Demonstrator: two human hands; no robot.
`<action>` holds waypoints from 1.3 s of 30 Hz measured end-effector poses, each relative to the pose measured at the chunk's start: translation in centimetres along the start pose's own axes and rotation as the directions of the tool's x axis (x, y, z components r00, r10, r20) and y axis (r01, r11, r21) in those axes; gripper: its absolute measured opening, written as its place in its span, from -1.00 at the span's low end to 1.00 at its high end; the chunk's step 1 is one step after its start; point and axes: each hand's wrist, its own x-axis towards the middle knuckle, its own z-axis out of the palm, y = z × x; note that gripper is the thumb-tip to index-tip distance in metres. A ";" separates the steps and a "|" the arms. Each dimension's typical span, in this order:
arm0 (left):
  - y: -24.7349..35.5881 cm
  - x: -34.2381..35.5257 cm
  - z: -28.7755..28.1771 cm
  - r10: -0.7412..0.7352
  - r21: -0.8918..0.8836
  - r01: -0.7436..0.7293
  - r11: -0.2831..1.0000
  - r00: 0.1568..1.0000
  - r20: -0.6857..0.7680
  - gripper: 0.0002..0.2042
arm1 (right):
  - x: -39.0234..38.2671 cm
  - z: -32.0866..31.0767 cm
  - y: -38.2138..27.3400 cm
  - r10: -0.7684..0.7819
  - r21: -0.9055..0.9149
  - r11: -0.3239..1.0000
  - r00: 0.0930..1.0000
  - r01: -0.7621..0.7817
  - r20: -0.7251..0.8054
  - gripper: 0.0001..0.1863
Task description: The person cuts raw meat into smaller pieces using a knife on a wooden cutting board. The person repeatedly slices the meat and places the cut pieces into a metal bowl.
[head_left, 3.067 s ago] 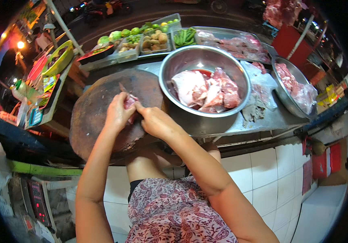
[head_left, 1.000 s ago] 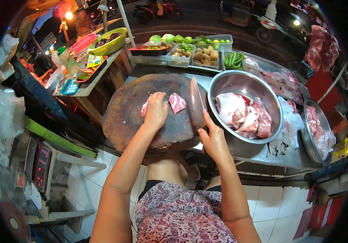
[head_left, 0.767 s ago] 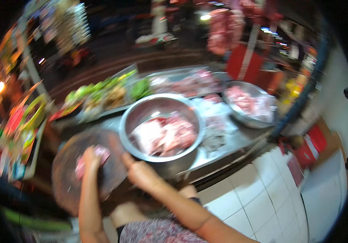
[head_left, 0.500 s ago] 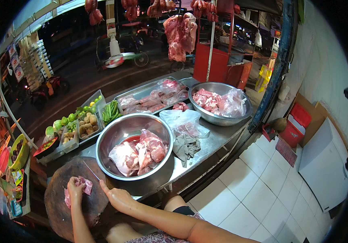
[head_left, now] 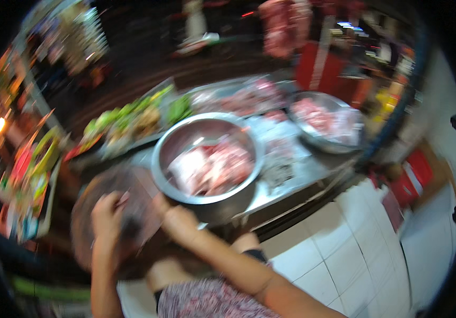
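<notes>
Meat (head_left: pixel 125 198) lies on the round block (head_left: pixel 87 202), a small pink piece showing at the front and right side of the left hand (head_left: pixel 106 213). Blur hides its full outline, and how much sits under the palm is unclear, so I cannot tell its long axis. The left hand is the nearer one, touching the meat from above and behind; its fingers curl down and look closed round the piece.

To the right of the meat, apart from it, is the knife (head_left: pixel 146 183), a smeared streak over the block's right side. Its length slants from the right hand (head_left: pixel 177 216) away from the body and to the left, past the bowl's near-left wall. The right hand is wrapped into a fist about the handle end, well closed as far as the blur allows. From that hand, the meat lies to the left and slightly farther from the body, with the blade standing between the meat and the bowl (head_left: pixel 206 200).

Just beside the block on the right, the bowl holds large cuts (head_left: pixel 214 165). Beyond it on the steel table (head_left: pixel 262 195) lie a grey cloth (head_left: pixel 278 173) and, farther right, a second basin (head_left: pixel 318 144) with more meat. Vegetables (head_left: pixel 124 115) line the far left edge.
</notes>
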 end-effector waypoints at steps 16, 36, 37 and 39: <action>-6.0 -4.5 8.3 -0.357 0.194 0.325 0.926 0.920 0.163 -0.33 | 1.4 -2.1 -1.9 0.215 0.560 0.777 0.957 -0.287 0.193 -0.35; -4.4 -4.2 9.2 -0.363 0.400 0.215 0.891 0.867 0.342 -0.18 | -3.2 -3.0 -1.1 0.144 0.584 0.670 0.852 -0.458 0.503 -0.29; -4.4 -4.2 9.1 -0.362 0.397 0.215 0.892 0.866 0.344 -0.18 | -2.6 -2.5 -1.2 0.114 0.607 0.675 0.872 -0.420 0.476 -0.29; -4.2 -4.0 9.0 -0.359 0.386 0.215 0.897 0.864 0.353 -0.18 | -0.3 -1.6 -1.1 0.109 0.610 0.681 0.879 -0.406 0.464 -0.29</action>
